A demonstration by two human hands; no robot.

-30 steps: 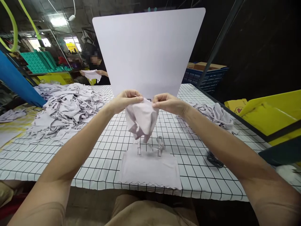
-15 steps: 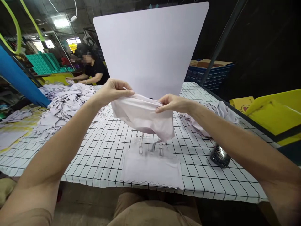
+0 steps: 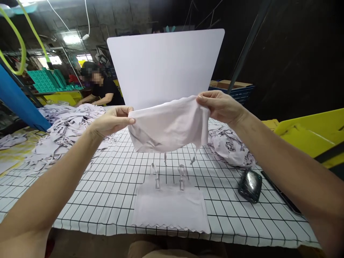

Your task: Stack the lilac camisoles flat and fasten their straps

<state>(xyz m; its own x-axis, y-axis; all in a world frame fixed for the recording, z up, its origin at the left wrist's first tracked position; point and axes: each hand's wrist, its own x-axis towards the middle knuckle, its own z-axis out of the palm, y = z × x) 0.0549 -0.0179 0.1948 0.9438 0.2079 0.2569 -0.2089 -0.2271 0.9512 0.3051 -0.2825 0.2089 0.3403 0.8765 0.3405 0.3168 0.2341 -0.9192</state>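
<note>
A pale lilac garment hangs stretched in the air between my two hands. My left hand pinches its upper left corner, and my right hand grips its upper right corner. Thin straps dangle from its lower edge. Beneath it, a second pale garment lies flat at the table's front edge, its wavy hem towards me and two straps with clear fittings pointing away.
A large white board stands upright behind the garment. Heaps of pale garments lie left and right on the checked table. A black wrapped object sits at right. Another person works at far left.
My hands have moved apart, the right one up and outward, pulling the garment wider. The view has shifted, so the board's top edge sits lower.
</note>
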